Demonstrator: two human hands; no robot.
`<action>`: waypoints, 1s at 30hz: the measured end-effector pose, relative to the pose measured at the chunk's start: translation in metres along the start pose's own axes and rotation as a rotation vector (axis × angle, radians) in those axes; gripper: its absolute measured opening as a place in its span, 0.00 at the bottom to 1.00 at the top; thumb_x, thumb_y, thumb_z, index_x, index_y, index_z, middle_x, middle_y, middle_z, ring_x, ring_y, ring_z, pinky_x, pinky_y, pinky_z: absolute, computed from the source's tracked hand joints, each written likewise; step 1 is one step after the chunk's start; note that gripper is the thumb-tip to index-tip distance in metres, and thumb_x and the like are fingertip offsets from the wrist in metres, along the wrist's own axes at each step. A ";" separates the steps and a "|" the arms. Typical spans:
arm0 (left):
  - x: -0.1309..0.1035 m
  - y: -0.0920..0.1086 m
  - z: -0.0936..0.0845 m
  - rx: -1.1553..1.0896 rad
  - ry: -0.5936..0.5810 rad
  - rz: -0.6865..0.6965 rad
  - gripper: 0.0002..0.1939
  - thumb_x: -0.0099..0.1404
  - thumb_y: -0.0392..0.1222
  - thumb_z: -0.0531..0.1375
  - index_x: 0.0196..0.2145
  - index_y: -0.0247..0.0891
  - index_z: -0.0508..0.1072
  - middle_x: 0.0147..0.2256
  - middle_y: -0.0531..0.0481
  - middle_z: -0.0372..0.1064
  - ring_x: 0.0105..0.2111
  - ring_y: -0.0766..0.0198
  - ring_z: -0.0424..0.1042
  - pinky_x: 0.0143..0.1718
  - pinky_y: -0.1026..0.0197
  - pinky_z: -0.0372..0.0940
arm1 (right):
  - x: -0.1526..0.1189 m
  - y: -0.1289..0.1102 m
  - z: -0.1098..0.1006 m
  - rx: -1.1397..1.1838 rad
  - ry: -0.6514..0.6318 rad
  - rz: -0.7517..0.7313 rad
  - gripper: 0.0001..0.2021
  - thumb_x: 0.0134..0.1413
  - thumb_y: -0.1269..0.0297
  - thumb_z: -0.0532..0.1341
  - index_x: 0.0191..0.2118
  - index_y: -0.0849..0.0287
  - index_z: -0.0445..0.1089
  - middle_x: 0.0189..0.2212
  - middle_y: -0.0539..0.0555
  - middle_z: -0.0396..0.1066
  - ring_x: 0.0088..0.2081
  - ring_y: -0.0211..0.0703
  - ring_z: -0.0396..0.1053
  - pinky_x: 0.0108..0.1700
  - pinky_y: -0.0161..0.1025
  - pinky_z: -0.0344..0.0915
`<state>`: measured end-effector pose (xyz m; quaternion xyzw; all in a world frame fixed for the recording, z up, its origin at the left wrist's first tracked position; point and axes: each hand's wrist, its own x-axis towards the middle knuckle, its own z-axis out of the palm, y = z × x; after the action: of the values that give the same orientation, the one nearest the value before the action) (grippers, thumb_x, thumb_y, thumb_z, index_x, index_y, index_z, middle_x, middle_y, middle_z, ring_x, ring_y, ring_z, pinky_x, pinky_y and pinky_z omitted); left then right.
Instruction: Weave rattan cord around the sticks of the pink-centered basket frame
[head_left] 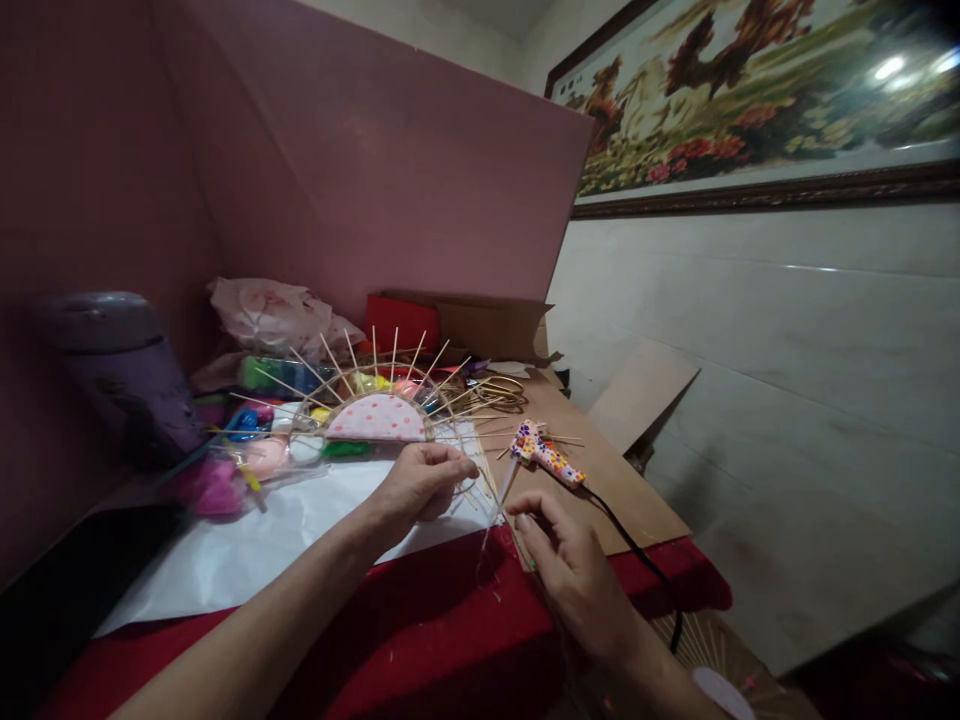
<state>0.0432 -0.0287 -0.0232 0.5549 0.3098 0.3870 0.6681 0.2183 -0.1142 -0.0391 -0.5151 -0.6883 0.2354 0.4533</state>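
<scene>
Apparently readying twine (pixel 484 546), I had left hand (pixel 429 484) and right hand (pixel 559 550) pinching it; drawing it taut seemed next.

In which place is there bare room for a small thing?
Brown cardboard lies bare between glue gun and leaning board; white sheet, between pink packet and left forearm. Crowded: around the dotted half-circle with sticks.

framed horse picture (pixel 720 100) on pale wall (pixel 787 340) | purple bottle (pixel 135 395), left | crumpled plastic bag (pixel 274 318) near pink panel (pixel 375 160)
</scene>
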 end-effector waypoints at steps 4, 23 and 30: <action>0.000 0.000 0.000 -0.002 0.008 0.010 0.11 0.54 0.44 0.61 0.23 0.33 0.68 0.11 0.62 0.47 0.11 0.78 0.40 0.11 0.68 0.35 | 0.003 -0.001 0.007 -0.191 0.111 -0.223 0.04 0.57 0.69 0.53 0.33 0.60 0.64 0.29 0.53 0.66 0.33 0.41 0.65 0.35 0.36 0.60; -0.003 0.001 0.009 0.596 0.108 0.481 0.10 0.55 0.36 0.57 0.34 0.35 0.76 0.35 0.43 0.74 0.36 0.61 0.71 0.37 0.60 0.64 | 0.015 0.011 0.009 -0.245 0.175 -0.388 0.09 0.52 0.79 0.55 0.31 0.60 0.69 0.26 0.52 0.63 0.30 0.39 0.64 0.31 0.35 0.59; -0.005 -0.013 0.015 0.697 -0.031 0.188 0.10 0.56 0.36 0.54 0.28 0.34 0.75 0.19 0.53 0.67 0.17 0.71 0.60 0.20 0.67 0.55 | 0.017 0.008 0.006 -0.224 0.190 -0.395 0.09 0.52 0.78 0.55 0.31 0.60 0.69 0.25 0.51 0.64 0.28 0.39 0.64 0.30 0.35 0.60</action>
<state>0.0556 -0.0411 -0.0332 0.7811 0.3607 0.3094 0.4050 0.2157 -0.0951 -0.0420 -0.4374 -0.7519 0.0149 0.4931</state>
